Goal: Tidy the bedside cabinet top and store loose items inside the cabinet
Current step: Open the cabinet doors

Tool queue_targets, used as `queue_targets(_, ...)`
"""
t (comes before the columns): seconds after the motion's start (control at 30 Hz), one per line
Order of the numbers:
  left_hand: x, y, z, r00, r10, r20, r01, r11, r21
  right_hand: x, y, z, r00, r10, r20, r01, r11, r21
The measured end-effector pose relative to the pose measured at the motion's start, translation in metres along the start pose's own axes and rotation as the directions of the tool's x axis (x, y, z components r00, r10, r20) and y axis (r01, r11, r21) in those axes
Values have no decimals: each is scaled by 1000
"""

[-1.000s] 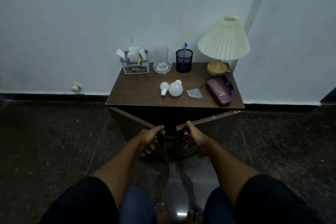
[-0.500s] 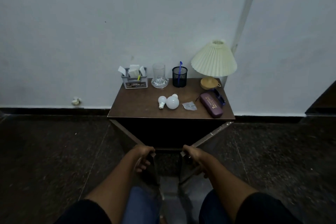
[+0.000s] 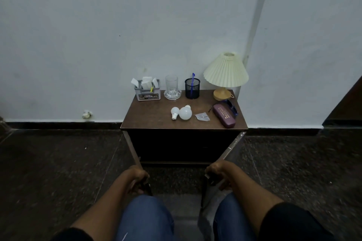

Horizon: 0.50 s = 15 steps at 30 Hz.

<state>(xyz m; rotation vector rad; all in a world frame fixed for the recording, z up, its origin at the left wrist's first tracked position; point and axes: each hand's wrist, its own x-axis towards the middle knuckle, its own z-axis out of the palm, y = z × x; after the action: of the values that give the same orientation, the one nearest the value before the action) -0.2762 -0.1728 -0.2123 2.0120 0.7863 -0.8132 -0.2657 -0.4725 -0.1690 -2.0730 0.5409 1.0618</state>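
Both hands were curled round the free edges of the cabinet doors. The left hand [image 3: 137, 181] gripped the top corner of the dark brown left door [image 3: 132, 149], and the right hand [image 3: 217, 175] gripped the top corner of the dark brown right door [image 3: 234, 146]. Knees in blue jeans [image 3: 146, 219] showed just below the wrists, over a dark speckled stone floor [image 3: 58, 162].

Both doors stood wide open in front of the low brown wooden bedside cabinet [image 3: 148, 121], and its inside was too dark to make out.

Near the front of the top lay a small white light bulb [image 3: 175, 112] touching a larger white light bulb [image 3: 185, 113]. To their right were a small clear plastic packet [image 3: 202, 116] and a long purple glasses case [image 3: 224, 116], with blue-framed glasses [image 3: 232, 107] just behind the case.

Along the back edge, from left to right, stood four things. First was a grey plastic organiser [image 3: 147, 94] stuffed with white paper slips, then a clear glass tumbler [image 3: 171, 83] upright in a clear glass dish [image 3: 172, 95]. Next were a black mesh pen cup [image 3: 192, 89] holding a blue pen [image 3: 193, 79], and a table lamp with a cream pleated shade [image 3: 225, 71] on a round wooden base.

Behind them rose a pale painted wall [image 3: 98, 35].
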Motion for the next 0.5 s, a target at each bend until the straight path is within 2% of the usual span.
queue_targets(0.17,-10,-20,-26,997,-74,22,75,996,-58,3,17,-15,996,40,83,-31,994,-106)
queue_targets(0.27,-17,-36,-48,994,-108,20,107,993,51,-5,27,-23,995,51,80,-29,967,-254)
queue_targets(0.37,-23,-52,-63,993,-52,-105,72,979,189,-4,38,-30,998,65,20,-56,948,-312)
queue_targets(0.5,-18,-71,-73,964,23,-267,43,970,239,-5,50,-38,995,73,-63,-90,938,-334)
